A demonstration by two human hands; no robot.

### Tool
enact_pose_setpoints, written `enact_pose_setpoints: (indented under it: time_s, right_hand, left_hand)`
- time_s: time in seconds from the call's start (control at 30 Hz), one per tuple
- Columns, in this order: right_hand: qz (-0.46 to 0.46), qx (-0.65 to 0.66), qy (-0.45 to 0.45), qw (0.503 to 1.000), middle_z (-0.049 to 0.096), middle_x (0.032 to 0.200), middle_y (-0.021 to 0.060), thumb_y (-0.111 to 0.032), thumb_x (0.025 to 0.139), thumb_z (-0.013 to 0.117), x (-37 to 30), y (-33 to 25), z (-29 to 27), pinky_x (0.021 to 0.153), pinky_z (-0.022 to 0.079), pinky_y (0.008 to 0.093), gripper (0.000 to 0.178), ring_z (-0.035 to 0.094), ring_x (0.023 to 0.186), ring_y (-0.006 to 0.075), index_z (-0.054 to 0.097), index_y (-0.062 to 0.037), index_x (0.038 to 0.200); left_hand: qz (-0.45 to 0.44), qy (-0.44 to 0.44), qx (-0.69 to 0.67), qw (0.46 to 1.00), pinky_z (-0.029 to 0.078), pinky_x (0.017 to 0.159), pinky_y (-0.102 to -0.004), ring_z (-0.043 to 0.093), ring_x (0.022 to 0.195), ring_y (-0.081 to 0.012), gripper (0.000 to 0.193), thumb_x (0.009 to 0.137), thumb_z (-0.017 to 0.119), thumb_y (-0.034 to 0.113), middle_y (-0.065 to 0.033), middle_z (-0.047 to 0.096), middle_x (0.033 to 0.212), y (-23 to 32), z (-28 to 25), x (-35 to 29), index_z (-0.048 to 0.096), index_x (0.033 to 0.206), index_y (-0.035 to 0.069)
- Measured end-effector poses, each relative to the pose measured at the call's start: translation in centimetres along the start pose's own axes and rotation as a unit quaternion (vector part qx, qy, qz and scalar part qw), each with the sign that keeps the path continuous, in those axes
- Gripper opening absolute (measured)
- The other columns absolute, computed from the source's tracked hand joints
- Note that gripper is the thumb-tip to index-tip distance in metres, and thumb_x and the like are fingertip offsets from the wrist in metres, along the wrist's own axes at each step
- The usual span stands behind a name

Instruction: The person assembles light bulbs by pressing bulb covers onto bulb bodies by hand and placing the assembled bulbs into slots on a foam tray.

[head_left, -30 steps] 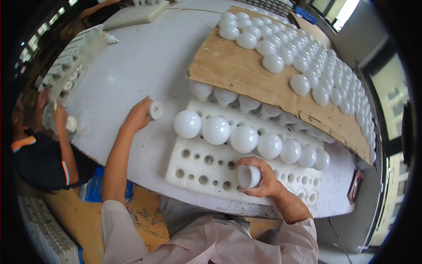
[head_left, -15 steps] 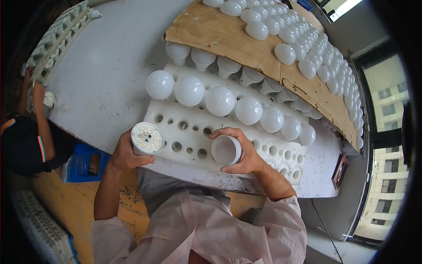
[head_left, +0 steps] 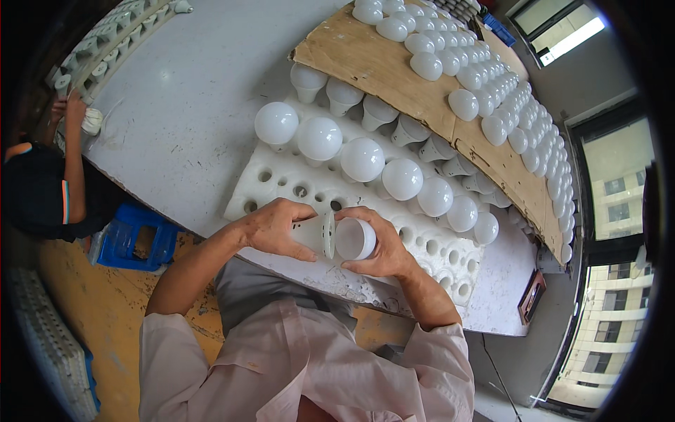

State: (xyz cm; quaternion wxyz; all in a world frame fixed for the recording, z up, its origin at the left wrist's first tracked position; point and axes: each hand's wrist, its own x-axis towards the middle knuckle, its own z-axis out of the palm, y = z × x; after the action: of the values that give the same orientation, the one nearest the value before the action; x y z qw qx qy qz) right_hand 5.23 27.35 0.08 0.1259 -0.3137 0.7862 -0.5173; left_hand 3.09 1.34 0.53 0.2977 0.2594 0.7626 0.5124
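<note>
My left hand (head_left: pixel 276 228) is closed round a white bulb base (head_left: pixel 313 234), which lies tilted with its round board side facing right. Close beside it, my right hand (head_left: pixel 383 243) grips a white bulb cover (head_left: pixel 355 239), its hollow open end turned toward me and the base. The two rims sit almost together; whether they touch I cannot tell. Both hands are over the near edge of a white foam tray (head_left: pixel 235 200) with rows of round holes. Finished-looking white bulbs (head_left: pixel 362 159) stand in a row across the tray, just beyond my hands.
A cardboard sheet (head_left: pixel 365 67) farther back bears many white bulb covers (head_left: pixel 463 104), with more bulbs beneath its edge. At the left, a co-worker's hands (head_left: pixel 70 109) are near another filled tray (head_left: pixel 116 46). A blue crate (head_left: pixel 130 243) sits below the table's left edge.
My left hand has moved right with the bulb base and turned it, so its board faces the cover. The right hand still holds the cover. The whole view has shifted slightly.
</note>
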Motion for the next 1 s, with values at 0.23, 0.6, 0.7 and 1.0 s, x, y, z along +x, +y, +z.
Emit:
enact_pose_setpoints:
  time_s: [0.23,0.6,0.7,1.0]
  right_hand:
    - [-0.014,-0.042,-0.011,0.999,0.054,0.12,0.0145,-0.025,0.059,0.085,0.1,0.3,-0.2,0.094,0.044,0.0412,0.081,0.055,0.111,0.0331,0.046,-0.0091,0.128]
    - [0.002,-0.114,-0.055,0.992,0.05,0.117,0.0182,-0.025,0.065,0.083,1.0,-1.9,0.0,0.09,0.045,0.0434,0.084,0.054,0.107,0.0372,0.038,-0.0073,0.133]
    - [0.01,-0.119,-0.062,0.991,0.051,0.113,0.0179,-0.025,0.066,0.082,1.0,-2.1,0.0,0.088,0.046,0.0439,0.079,0.055,0.104,0.037,0.039,-0.0072,0.13]
    - [-0.05,-0.142,-0.015,0.989,0.053,0.107,0.0155,-0.022,0.068,0.079,1.2,-1.5,0.6,0.078,0.051,0.0433,0.064,0.057,0.098,0.0355,0.045,-0.0064,0.12]
  left_hand:
    - [-0.006,-0.004,0.01,1.0,0.048,0.072,-0.0287,0.061,0.079,-0.0146,0.05,0.059,0.083,0.02,-0.0122,0.067,0.087,0.4,0.2,0.4,0.064,0.098,-0.005]
    - [-0.001,0.007,0.057,0.998,0.05,0.072,-0.0295,0.064,0.08,-0.0172,0.05,0.059,0.085,0.017,-0.0137,0.068,0.088,1.2,0.7,0.6,0.065,0.1,-0.003]
    - [0.007,0.009,0.062,0.998,0.051,0.073,-0.0303,0.066,0.081,-0.0187,0.051,0.057,0.086,0.018,-0.0141,0.069,0.088,0.8,0.8,0.9,0.065,0.098,-0.003]
    - [-0.001,0.026,0.18,0.983,0.053,0.068,-0.0348,0.068,0.072,-0.0285,0.074,0.062,0.079,0.055,-0.0222,0.067,0.079,2.3,1.4,2.0,0.064,0.094,-0.01]
